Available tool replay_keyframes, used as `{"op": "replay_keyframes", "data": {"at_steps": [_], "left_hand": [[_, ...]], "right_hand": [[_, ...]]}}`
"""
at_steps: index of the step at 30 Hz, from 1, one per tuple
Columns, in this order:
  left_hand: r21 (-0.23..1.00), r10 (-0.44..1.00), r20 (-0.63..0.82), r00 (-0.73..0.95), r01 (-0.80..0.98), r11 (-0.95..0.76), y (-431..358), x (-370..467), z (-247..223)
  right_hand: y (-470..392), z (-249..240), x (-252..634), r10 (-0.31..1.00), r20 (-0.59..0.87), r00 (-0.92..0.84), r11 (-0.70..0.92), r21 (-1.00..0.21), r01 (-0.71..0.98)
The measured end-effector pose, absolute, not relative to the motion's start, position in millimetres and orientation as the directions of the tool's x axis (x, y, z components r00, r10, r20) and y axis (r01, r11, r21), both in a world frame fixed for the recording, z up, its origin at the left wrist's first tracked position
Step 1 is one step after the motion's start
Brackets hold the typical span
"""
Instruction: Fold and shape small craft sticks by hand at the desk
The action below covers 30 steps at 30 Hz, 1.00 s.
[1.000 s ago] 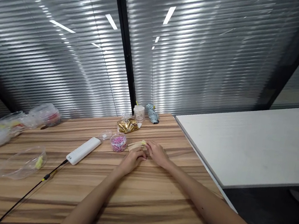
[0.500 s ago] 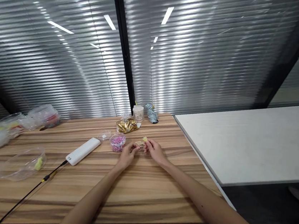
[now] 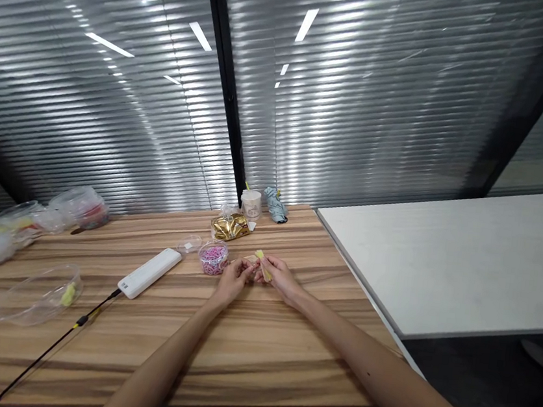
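Left hand: the left hand [image 3: 232, 279] is reaching forward over the wooden table [image 3: 254, 352], its fingertips pinching one end of a small pale packet [image 3: 251, 261].
Right hand: the right hand [image 3: 279, 274] is meeting it fingertip to fingertip, pinching a yellow strip [image 3: 263, 262].
Packet: it is being held just above the tabletop, between both hands.
Nearby: a clear tub of pink clips [image 3: 213, 258] is sitting just left of the hands; a white power strip [image 3: 150, 272] is lying further left.
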<state>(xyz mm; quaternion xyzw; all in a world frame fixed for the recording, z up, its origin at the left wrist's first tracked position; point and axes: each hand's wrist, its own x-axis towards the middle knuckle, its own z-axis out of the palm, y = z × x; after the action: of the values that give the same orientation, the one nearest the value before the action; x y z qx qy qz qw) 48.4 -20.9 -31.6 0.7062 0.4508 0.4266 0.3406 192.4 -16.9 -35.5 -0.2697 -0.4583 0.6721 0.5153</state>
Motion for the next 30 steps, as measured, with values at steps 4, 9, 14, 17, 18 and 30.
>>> {"op": "replay_keyframes", "data": {"at_steps": [4,9,14,17,18,30], "left_hand": [[0.884,0.931,0.289,0.222,0.31,-0.349,-22.2,49.7,-30.1],[0.876,0.93,0.287,0.231,0.329,-0.352,-23.1,50.2,-29.5],[0.839,0.925,0.315,0.212,0.393,-0.376,-20.0,45.8,-34.3],[0.837,0.924,0.317,0.212,0.397,-0.378,-18.1,44.7,-36.3],[0.839,0.924,0.316,0.214,0.392,-0.377,-17.7,44.9,-36.3],[0.924,0.95,0.244,0.193,0.252,-0.289,-21.2,48.2,-29.9]], "right_hand": [[-17.5,-34.2,192.8,0.914,0.13,-0.384,-0.046,-0.908,-0.417],[-20.4,-31.0,193.1,0.895,0.161,-0.416,-0.008,-0.927,-0.375],[-23.3,-28.7,192.3,0.874,0.204,-0.441,0.06,-0.946,-0.318],[-23.9,-28.2,191.6,0.878,0.206,-0.431,0.079,-0.952,-0.294],[-24.0,-28.0,191.4,0.882,0.208,-0.424,0.085,-0.953,-0.291],[-23.2,-30.8,189.0,0.898,0.241,-0.369,0.156,-0.957,-0.246]]}}
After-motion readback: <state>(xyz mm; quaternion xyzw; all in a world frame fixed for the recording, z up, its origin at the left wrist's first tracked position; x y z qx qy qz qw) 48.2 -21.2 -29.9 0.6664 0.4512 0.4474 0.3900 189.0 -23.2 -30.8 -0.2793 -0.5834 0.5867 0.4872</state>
